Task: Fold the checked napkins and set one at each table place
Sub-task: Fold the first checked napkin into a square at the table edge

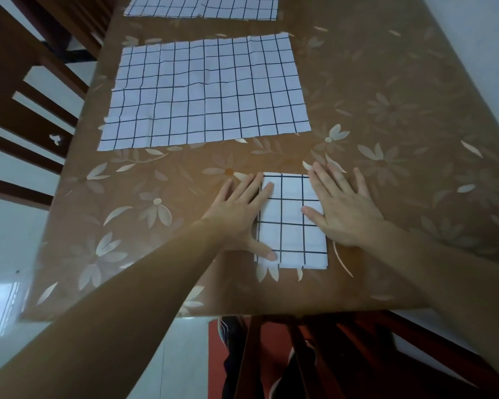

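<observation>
Left hand (239,214) and right hand (343,208) — grips spread flat — press folded napkin (291,234) (sides hidden).

left hand (239,214) bare | right hand (346,208) bare | forearms (127,283) bare | dark trousers (236,355), white side stripes

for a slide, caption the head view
Left hand and right hand flatten a folded napkin; two unfolded napkins lie beyond

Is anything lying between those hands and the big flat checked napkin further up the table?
Nothing visible does. The left hand and right hand press flat on the folded napkin, and only a bare strip of flowered tablecloth separates it from the unfolded napkin beyond.
</observation>
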`<state>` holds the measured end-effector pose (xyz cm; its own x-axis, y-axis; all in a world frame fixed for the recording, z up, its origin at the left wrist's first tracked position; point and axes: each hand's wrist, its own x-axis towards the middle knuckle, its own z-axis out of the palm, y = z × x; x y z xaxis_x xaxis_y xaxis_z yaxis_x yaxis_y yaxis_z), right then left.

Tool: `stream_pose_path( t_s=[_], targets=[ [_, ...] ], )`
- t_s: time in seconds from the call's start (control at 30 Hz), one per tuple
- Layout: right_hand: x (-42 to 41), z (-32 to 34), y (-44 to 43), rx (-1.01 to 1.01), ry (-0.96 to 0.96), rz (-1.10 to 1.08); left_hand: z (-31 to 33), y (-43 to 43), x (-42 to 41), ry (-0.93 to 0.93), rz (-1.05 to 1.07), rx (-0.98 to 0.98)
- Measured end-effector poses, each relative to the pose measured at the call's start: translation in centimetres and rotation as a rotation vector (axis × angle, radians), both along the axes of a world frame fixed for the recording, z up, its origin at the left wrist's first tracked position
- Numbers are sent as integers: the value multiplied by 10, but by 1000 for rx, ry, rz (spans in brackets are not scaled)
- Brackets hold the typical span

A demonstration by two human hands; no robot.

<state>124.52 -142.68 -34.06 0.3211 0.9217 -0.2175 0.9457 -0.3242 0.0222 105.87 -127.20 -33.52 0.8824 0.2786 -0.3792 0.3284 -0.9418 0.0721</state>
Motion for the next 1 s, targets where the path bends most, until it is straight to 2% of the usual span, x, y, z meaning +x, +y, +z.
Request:
stream_pose_path(
  t_s=[0.17,0.47,0.6,0.67,0.77,0.87,0.93,1.0],
  targets=[
    [-7,-2,-31,-42,-31,234,-2,2,-3,-12,-1,18],
    [-21,6,-79,-79,5,327,12,-10,-8,28,84,38],
    [-29,16,-85,-37,33,343,28,-28,-21,-71,-32,58],
    [-33,23,-79,56,123,216,34,-38,-29,-86,-88,58],
    [-37,28,-58,201,329,-224,34,-48,-38,-103,-40,-5],
    [-38,35,-29,371,677,-644,32,-54,-41,-133,48,-75],
    [-36,38,-11,401,830,-814,29,-57,-43,-157,95,-107],
    [-36,38,1,400,900,-895,26,-61,-45,-179,138,-134]
  ],
)
